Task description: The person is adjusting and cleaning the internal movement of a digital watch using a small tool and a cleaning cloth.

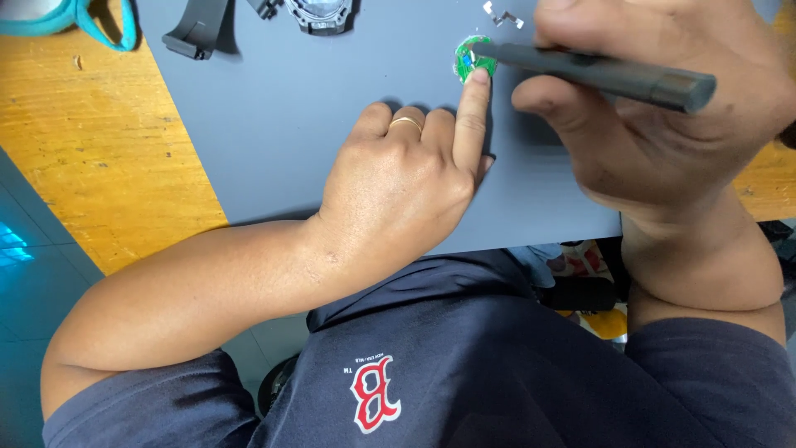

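Left hand [398,178] resting on grey mat [274,124], wrist toward the body, most fingers curled under, ring on one finger. Index finger alone extended, tip pressed on the near edge of small round green circuit board [471,60], pinning it flat to the mat. Nothing gripped in this hand.

Right hand [663,108] closed around dark grey pen-shaped tool [597,73], held between thumb and fingers, shaft lying nearly level and pointing left. Tool tip touching the top face of the circuit board, just beside the left fingertip.

Circuit board located on the far part of the mat, between the two hands. Small silver metal bits [502,17] just beyond it, apart. Black watch case [322,15] and black strap [199,29] at the mat's far edge, well apart from the hands. Teal strap [99,23] on yellow wooden table [99,149], far left corner.
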